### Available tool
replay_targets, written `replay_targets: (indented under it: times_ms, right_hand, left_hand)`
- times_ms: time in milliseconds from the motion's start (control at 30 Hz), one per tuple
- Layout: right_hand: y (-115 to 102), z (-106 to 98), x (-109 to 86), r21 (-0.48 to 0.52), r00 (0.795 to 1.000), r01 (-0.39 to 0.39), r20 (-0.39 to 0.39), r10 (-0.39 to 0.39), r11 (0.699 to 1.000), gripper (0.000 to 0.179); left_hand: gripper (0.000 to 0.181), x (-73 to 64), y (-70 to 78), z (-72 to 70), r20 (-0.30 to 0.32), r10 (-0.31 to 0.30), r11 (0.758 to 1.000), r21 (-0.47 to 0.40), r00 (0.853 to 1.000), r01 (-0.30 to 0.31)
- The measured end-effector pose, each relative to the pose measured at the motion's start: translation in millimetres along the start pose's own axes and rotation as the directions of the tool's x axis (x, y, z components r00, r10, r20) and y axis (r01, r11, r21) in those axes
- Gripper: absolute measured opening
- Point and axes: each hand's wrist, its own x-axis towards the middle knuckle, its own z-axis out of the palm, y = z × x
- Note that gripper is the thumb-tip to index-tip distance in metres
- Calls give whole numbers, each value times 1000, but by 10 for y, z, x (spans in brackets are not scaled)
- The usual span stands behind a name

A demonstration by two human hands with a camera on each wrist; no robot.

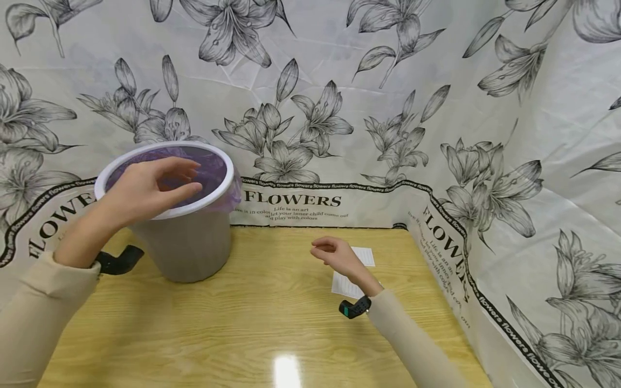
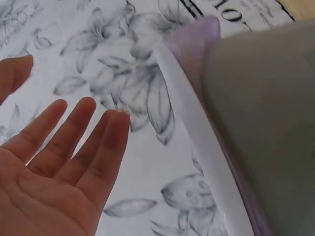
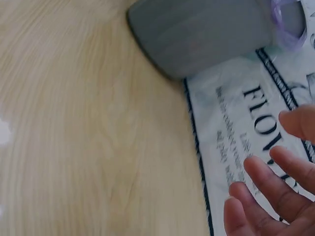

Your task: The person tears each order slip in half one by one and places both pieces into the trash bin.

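A grey trash can [image 1: 186,245] stands at the left of the table, lined with a purple bag [image 1: 213,167] under a white rim ring [image 1: 224,188]. Over its near rim is my left hand [image 1: 145,186], fingers relaxed and holding nothing. The left wrist view shows that hand [image 2: 64,162] with fingers spread beside the white ring [image 2: 197,132]. My right hand [image 1: 339,256] hovers over the table right of the can, its fingers loosely bent around nothing. Partly behind it lie two white lined paper pieces [image 1: 346,285]. In the right wrist view, the right hand [image 3: 280,196] appears at the lower right.
The wooden table [image 1: 218,328] runs up to a flower-printed cloth [image 1: 310,129] that hangs behind and along the right side. A black wrist strap [image 1: 356,308] sits on my right wrist, another [image 1: 121,260] on the left.
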Motion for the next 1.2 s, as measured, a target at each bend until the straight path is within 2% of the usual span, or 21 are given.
replay_targets:
  times_ms: [133,233,367,500,700,1000,1200]
  right_hand:
    - [186,-140,-107,-151,1000,-9,-4,9,989,51]
    - [317,-215,-188,-246,1000,-22,4,23,969,61]
    - [492,-278,-283,-306,999,-36,7,40,951,69]
    - [676,-328,-344,-325,999,-53,-15,51,944,70]
    - [939,-426,-412,-370,993,-106,-89,78,923,71]
    - [1148,-544,-470,-417,984,-149,-156,90,896,66]
    - [1289,-594,-475,-412,980,-152,-184,81,898,58]
  left_hand:
    - [49,-17,140,166,10,114,993,-28,993,-113]
    - [53,-44,206,310,23,195,981,-24,980,-195]
    - [61,-69,270,521,85,235,972,-36,968,-233]
    - [68,-98,305,733,152,242,969,-84,958,-231]
    - [70,-154,293,1066,182,258,960,-160,949,-230]
    - [69,-228,224,1502,206,201,959,-240,958,-150]
    - [66,-231,212,1822,247,172,948,-306,954,-91]
